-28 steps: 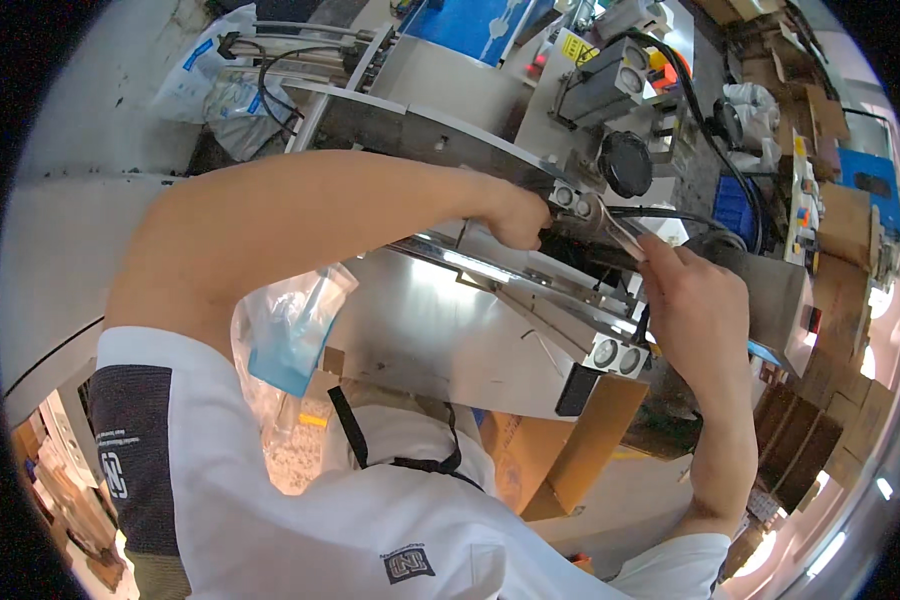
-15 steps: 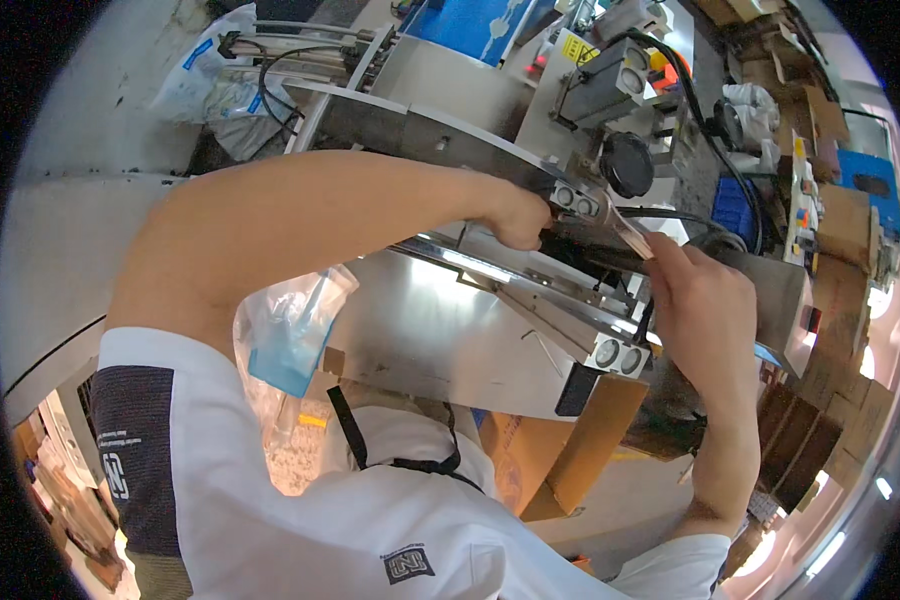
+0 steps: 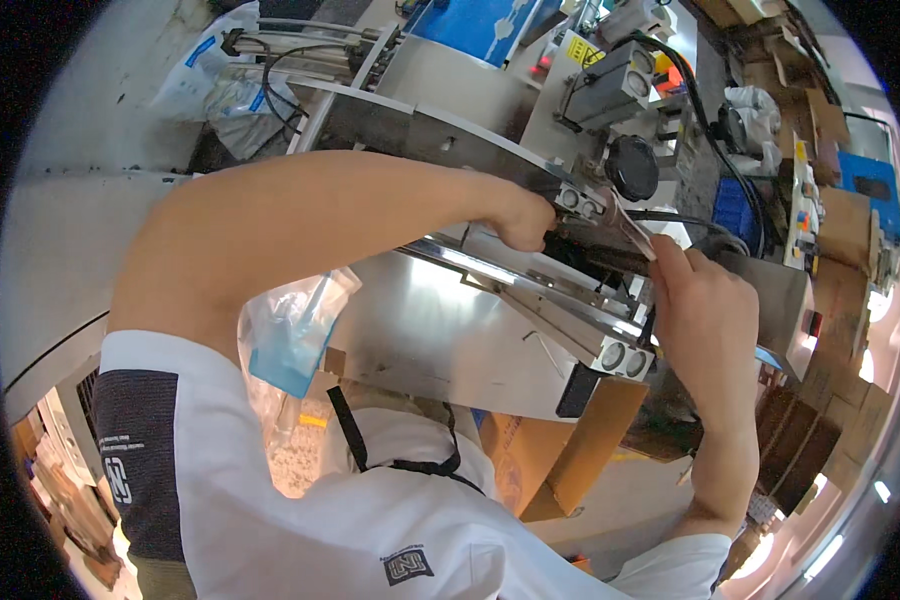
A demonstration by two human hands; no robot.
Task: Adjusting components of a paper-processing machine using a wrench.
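Observation:
My right hand [image 3: 705, 305] is closed around the end of a metal wrench [image 3: 634, 232]. The wrench's other end meets the machine by a small bracket with round holes [image 3: 578, 202]. To its left, my left hand [image 3: 523, 220] is curled against the machine, beside a dark part under the bracket. The left fingertips are turned away, so whatever they hold is hidden. A round black knob [image 3: 631, 168] sits just above the wrench.
Below my hands runs a metal rail [image 3: 480, 268] above a shiny steel panel [image 3: 420, 320]. A clear bag with blue contents [image 3: 295, 345] hangs at left. An open cardboard box [image 3: 595, 430] stands near me. Black cables [image 3: 705, 115] and stacked boxes [image 3: 840, 230] are at right.
Both hands keep nearly the same place and grip. The view has shifted very slightly; the wrench stays at the bracket.

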